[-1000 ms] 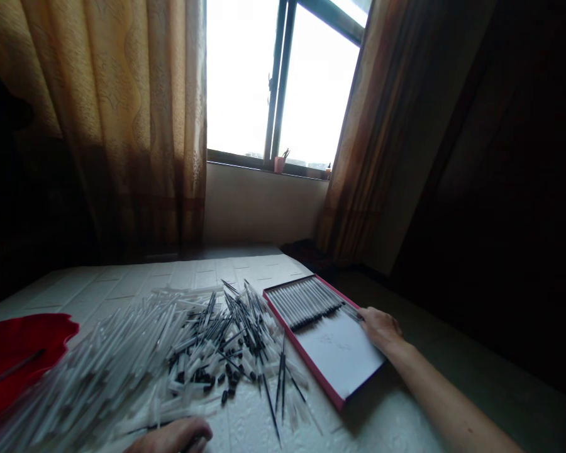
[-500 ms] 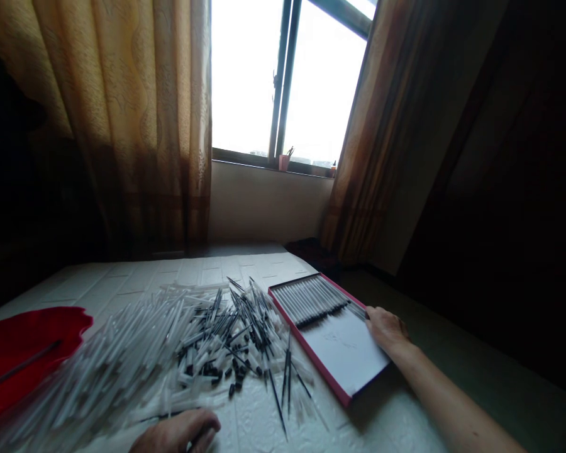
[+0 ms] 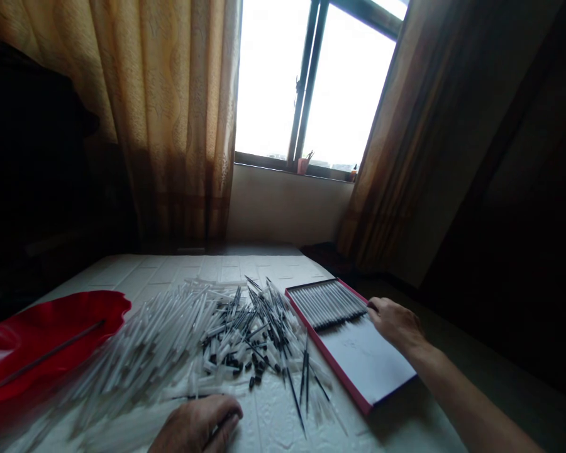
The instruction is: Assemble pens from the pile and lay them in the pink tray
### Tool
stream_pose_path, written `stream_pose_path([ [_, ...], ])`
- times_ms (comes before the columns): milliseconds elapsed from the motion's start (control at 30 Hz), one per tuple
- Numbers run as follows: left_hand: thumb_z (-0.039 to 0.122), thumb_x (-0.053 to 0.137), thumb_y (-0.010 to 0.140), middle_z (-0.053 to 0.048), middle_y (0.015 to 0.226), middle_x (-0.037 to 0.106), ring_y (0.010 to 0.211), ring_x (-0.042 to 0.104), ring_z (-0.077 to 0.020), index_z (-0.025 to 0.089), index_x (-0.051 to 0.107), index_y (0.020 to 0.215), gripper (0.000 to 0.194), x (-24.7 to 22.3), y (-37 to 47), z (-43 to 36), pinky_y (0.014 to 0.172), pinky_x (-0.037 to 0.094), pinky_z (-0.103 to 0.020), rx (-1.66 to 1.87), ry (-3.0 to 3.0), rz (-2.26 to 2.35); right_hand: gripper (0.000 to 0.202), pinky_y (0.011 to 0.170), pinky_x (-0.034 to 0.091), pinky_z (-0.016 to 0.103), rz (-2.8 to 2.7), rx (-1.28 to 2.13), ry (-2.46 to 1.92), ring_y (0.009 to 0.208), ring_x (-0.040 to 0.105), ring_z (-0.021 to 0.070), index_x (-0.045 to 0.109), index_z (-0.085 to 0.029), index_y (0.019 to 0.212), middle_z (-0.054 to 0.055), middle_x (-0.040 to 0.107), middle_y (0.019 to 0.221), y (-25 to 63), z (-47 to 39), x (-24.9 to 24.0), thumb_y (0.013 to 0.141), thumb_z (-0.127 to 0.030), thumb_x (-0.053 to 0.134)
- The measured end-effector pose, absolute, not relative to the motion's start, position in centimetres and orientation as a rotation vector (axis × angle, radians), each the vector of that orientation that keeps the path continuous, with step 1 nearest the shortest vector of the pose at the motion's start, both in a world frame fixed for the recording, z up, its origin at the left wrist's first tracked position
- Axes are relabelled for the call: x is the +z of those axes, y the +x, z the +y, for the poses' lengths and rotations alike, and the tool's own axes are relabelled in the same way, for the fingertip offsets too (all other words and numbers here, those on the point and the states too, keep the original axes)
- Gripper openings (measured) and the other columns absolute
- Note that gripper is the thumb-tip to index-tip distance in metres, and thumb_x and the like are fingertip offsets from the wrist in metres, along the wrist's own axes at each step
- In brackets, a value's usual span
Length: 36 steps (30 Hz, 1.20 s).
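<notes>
My right hand reaches over the right side of a shallow red-edged box. Its fingers are closed at the right end of a row of clear-barrelled pens; they hide whatever is between them. At the bottom of the view my left hand rests on the table with thumb and fingers curled together. What it holds, if anything, is hidden. Just beyond it lie loose clear pen barrels, dark thin refills and small black plugs, along with whitish caps.
A red dish holding one long dark stick stands at the left. The table has a white brick-patterned cover. Behind it are curtains and a window, with a pink cup on the sill.
The view has swung left, so everything sits further right. My right hand has moved up along the box to the row's end, where a pen lay by its fingers before. My left hand stays curled.
</notes>
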<state>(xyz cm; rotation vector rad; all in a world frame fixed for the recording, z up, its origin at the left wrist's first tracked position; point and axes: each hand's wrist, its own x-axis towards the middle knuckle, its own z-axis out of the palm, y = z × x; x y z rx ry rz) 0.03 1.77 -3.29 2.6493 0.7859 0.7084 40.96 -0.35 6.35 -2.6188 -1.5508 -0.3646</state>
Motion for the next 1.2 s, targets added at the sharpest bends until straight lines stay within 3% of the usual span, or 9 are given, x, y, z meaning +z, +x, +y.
stream_pose_path([
  [167, 0.021, 0.043, 0.093, 0.002, 0.078, 0.073, 0.072, 0.071, -0.0153, 0.024, 0.061, 0.086, 0.020, -2.4, 0.1, 1.2, 0.063, 0.047, -0.019, 0.623, 2.650, 0.854, 0.021, 0.073, 0.041, 0.027, -1.794, -0.409, -2.254, 0.092, 0.065, 0.0203, 0.067, -0.021, 0.098, 0.007, 0.070, 0.103, 33.6, 1.3, 7.2, 0.095, -0.026, 0.047],
  [467, 0.019, 0.045, 0.091, 0.002, 0.076, 0.073, 0.069, 0.070, -0.0151, 0.024, 0.061, 0.082, 0.019, -2.6, 0.1, 1.2, 0.060, 0.045, -0.019, 0.587, 2.626, 0.889, 0.021, 0.068, 0.040, 0.024, -2.217, -0.258, -1.755, 0.081, 0.064, 0.0168, 0.067, -0.022, 0.082, 0.002, 0.069, 0.086, 20.5, 3.9, 3.5, 0.093, -0.022, 0.049],
  [600, 0.016, 0.045, 0.086, 0.001, 0.071, 0.072, 0.063, 0.069, -0.0151, 0.022, 0.062, 0.079, 0.019, -2.8, 0.3, 1.6, 0.056, 0.045, -0.019, 0.613, 2.637, 0.868, 0.015, 0.077, 0.043, 0.027, -2.344, -0.198, -1.577, 0.093, 0.062, 0.0194, 0.068, -0.023, 0.096, 0.003, 0.070, 0.099, 18.0, 5.8, 3.3, 0.088, -0.021, 0.055],
  [833, 0.017, 0.044, 0.085, 0.001, 0.061, 0.069, 0.054, 0.066, -0.0144, 0.021, 0.061, 0.070, 0.023, -2.0, 0.0, 1.3, 0.049, 0.043, -0.019, 0.677, 2.637, 0.849, 0.033, 0.091, 0.044, 0.037, -2.498, -0.127, -1.341, 0.112, 0.055, 0.0243, 0.060, -0.026, 0.122, 0.005, 0.064, 0.121, 13.2, 10.4, 5.0, 0.091, -0.037, 0.055],
  [1000, 0.029, 0.042, 0.097, 0.002, 0.064, 0.065, 0.057, 0.064, -0.0135, 0.023, 0.059, 0.076, 0.028, 0.5, -1.9, 3.0, 0.055, 0.047, -0.020, 1.173, 2.471, 1.094, 0.034, 0.090, 0.045, 0.041, -2.600, -0.086, -1.233, 0.114, 0.054, 0.0253, 0.060, -0.030, 0.121, 0.006, 0.062, 0.124, 10.6, 12.5, 4.6, 0.094, -0.046, 0.048],
  [1100, 0.033, 0.043, 0.096, -0.005, 0.088, 0.073, 0.083, 0.069, -0.0211, 0.021, 0.064, 0.097, 0.025, 1.0, -3.9, 5.7, 0.077, 0.052, -0.030, 1.517, 2.531, 1.290, 0.034, 0.086, 0.047, 0.043, -2.621, -0.075, -1.227, 0.109, 0.056, 0.0265, 0.060, -0.030, 0.120, 0.007, 0.061, 0.124, 10.6, 12.5, 3.7, 0.092, -0.048, 0.052],
  [1200, 0.037, 0.042, 0.092, -0.016, 0.122, 0.067, 0.115, 0.058, -0.0349, 0.018, 0.066, 0.116, 0.038, 0.2, -6.0, 8.2, 0.098, 0.040, -0.054, 1.265, 2.728, 1.734, 0.034, 0.087, 0.046, 0.044, -2.596, -0.094, -1.241, 0.107, 0.056, 0.0265, 0.062, -0.029, 0.115, 0.006, 0.065, 0.114, 11.3, 11.5, 2.9, 0.095, -0.050, 0.045],
])
